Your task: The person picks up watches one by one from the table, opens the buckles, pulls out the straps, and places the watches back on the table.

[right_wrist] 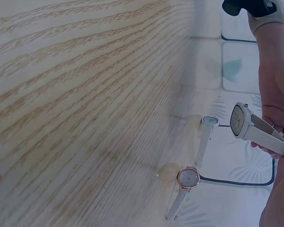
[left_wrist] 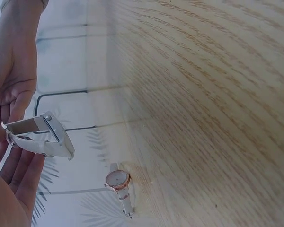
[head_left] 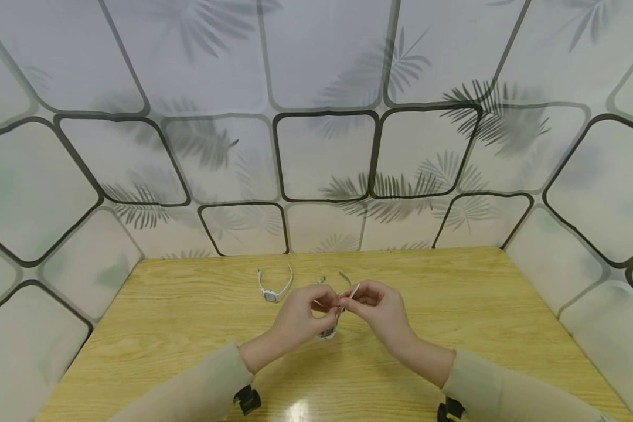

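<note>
Both hands meet over the table at a white wristwatch (head_left: 327, 334), whose face hangs below the fingers. My left hand (head_left: 300, 310) pinches one side of its strap. The right hand (head_left: 382, 310) pinches the other strap end, and a white tip sticks up between its thumb and finger. In the left wrist view the strap of this white wristwatch (left_wrist: 61, 135) forms a loop, its ends meeting at the buckle among the fingertips. The right wrist view shows its round dial (right_wrist: 237, 120); fingers hide part of the buckle.
A second white watch (head_left: 270, 296) lies on the wooden table (head_left: 190, 328), left of the hands, its strap spread open. Behind the hands lies a rose-gold watch (right_wrist: 188, 178) with a pale strap, mostly hidden in the head view. Patterned panels (head_left: 324, 155) enclose the table's back and sides.
</note>
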`<move>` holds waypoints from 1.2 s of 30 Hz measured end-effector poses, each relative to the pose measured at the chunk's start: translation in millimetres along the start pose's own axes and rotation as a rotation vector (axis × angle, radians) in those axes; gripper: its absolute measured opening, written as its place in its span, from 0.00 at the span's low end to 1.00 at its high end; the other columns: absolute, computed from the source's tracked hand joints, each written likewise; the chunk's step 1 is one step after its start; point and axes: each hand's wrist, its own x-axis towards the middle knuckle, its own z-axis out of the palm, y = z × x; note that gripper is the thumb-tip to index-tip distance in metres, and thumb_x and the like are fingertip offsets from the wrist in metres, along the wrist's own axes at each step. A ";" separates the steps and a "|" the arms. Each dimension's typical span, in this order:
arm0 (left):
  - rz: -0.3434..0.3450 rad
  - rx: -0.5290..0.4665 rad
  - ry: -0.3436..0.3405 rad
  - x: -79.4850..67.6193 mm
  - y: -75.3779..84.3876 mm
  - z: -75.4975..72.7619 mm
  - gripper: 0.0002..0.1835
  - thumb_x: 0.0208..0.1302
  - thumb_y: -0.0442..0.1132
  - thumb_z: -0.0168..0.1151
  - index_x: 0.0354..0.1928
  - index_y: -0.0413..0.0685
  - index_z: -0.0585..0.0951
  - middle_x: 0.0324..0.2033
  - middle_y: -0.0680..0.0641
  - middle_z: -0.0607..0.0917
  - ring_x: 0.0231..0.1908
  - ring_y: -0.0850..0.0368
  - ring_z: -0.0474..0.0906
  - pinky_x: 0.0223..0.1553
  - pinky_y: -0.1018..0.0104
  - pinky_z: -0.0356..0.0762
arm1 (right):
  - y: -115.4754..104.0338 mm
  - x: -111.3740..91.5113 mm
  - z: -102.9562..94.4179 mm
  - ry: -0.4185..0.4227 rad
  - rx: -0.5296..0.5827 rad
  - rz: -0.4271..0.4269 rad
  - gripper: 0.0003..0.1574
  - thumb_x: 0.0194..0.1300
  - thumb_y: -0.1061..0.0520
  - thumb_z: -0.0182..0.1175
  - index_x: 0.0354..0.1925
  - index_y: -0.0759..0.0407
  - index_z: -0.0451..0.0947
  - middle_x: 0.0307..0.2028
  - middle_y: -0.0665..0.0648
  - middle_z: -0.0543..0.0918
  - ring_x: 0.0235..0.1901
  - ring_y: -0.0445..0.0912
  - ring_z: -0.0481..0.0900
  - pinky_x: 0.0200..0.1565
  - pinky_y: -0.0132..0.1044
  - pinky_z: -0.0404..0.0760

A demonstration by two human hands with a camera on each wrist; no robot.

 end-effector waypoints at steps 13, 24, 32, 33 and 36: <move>0.002 0.027 0.046 -0.4 -1.2 1.5 0.02 0.73 0.33 0.69 0.42 0.46 0.89 0.38 0.47 0.93 0.38 0.56 0.90 0.41 0.72 0.88 | -0.2 1.2 0.9 0.009 0.010 0.018 0.09 0.66 0.69 0.72 0.43 0.75 0.84 0.42 0.70 0.91 0.37 0.35 0.90 0.45 0.29 0.89; 0.040 0.005 0.072 -0.4 -2.7 1.4 0.03 0.71 0.32 0.71 0.42 0.46 0.90 0.38 0.46 0.94 0.37 0.57 0.90 0.41 0.71 0.89 | 0.2 1.3 0.8 0.005 0.033 0.018 0.10 0.66 0.69 0.72 0.44 0.75 0.84 0.40 0.65 0.91 0.37 0.36 0.90 0.45 0.29 0.90; 0.013 0.056 0.087 0.0 -0.5 1.8 0.04 0.68 0.31 0.71 0.41 0.47 0.90 0.38 0.47 0.92 0.38 0.54 0.90 0.41 0.61 0.92 | -0.9 1.4 3.5 0.022 0.026 0.011 0.10 0.66 0.69 0.72 0.43 0.75 0.84 0.41 0.68 0.90 0.36 0.36 0.89 0.45 0.29 0.89; 0.011 0.056 0.089 0.0 -0.7 1.9 0.05 0.68 0.30 0.71 0.41 0.47 0.90 0.38 0.47 0.92 0.38 0.54 0.89 0.41 0.59 0.92 | -0.9 1.4 4.1 0.023 0.025 0.010 0.10 0.66 0.69 0.72 0.43 0.75 0.84 0.41 0.68 0.90 0.36 0.35 0.89 0.45 0.29 0.89; 0.009 0.056 0.088 0.4 -0.3 2.0 0.06 0.66 0.29 0.70 0.39 0.47 0.90 0.37 0.47 0.91 0.39 0.53 0.88 0.41 0.55 0.93 | 0.0 1.5 5.8 0.025 0.020 0.008 0.09 0.66 0.69 0.72 0.43 0.74 0.85 0.41 0.68 0.90 0.36 0.35 0.89 0.45 0.29 0.90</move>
